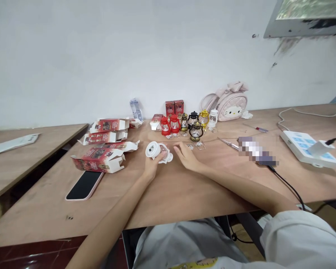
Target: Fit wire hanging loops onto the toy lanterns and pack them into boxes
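Note:
My left hand (151, 166) is closed around a small white lantern (154, 150), which lies tipped on its side with its round white base turned up toward me. To the right of it, my right hand (188, 157) rests at the table with fingers stretched out, holding nothing. Just behind stands a group of little lanterns: two red ones (174, 124), a black one (193, 117), a gold one (204, 118), a white one (213, 118) and black-and-gold ones (196, 131). Small metal pieces (199, 145) lie in front of them.
Opened red boxes (100, 157) lie at the left, above a phone (84, 185). At the back are a water bottle (136, 109), upright red boxes (174, 107) and a pink bag (233, 106). Tweezers (228, 143), a screwdriver (260, 129) and a power strip (309, 146) are at the right.

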Tool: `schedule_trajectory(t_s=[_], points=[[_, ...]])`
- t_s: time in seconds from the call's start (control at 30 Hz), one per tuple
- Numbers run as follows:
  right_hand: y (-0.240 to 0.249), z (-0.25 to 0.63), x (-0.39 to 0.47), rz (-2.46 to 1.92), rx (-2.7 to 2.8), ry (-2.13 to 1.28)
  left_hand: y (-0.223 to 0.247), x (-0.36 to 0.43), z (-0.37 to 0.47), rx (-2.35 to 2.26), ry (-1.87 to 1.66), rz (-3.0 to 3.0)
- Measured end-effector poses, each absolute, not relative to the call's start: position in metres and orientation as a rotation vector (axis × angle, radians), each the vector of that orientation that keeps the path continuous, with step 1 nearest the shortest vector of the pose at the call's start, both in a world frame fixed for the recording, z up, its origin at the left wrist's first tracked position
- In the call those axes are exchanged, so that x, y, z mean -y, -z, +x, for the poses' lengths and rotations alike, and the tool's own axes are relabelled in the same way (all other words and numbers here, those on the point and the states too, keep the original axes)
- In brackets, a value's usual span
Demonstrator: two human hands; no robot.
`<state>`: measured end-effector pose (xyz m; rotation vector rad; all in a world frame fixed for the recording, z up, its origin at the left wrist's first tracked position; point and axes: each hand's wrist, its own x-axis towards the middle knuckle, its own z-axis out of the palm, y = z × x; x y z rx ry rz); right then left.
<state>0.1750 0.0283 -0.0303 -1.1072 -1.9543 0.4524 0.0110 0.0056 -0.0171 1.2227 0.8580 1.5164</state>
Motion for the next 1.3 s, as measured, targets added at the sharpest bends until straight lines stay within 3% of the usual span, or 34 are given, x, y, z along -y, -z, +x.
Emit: schedule_trajectory(t_s=[0.1, 0.2, 0.73, 0.9, 1.07, 1.3], points=[[0.036, 0.195, -0.044, -1.218, 2.077, -0.120, 0.015, -0.009, 0.007, -0.937, -1.572, 1.257], [0.044, 0.203, -0.053, -1.402, 2.147, -0.040, 0.015, -0.010, 0.007, -0.983, -1.570, 1.275], [0.043, 0.178, 0.000, -1.216, 2.311, -0.250, 0.019, -0.027, -0.007, -1.105, -1.724, 1.272], [0.044, 0.189, -0.013, -1.281, 2.219, -0.271, 0.021, -0.027, -0.016, -1.314, -1.749, 1.587], [0.046, 0.196, -0.021, -1.301, 2.193, -0.244, 0.015, -0.015, -0.017, -1.519, -1.346, 2.256], [0.044, 0.197, -0.023, -1.336, 2.184, -0.223, 0.019, -0.017, -0.015, -1.547, -0.976, 2.370]])
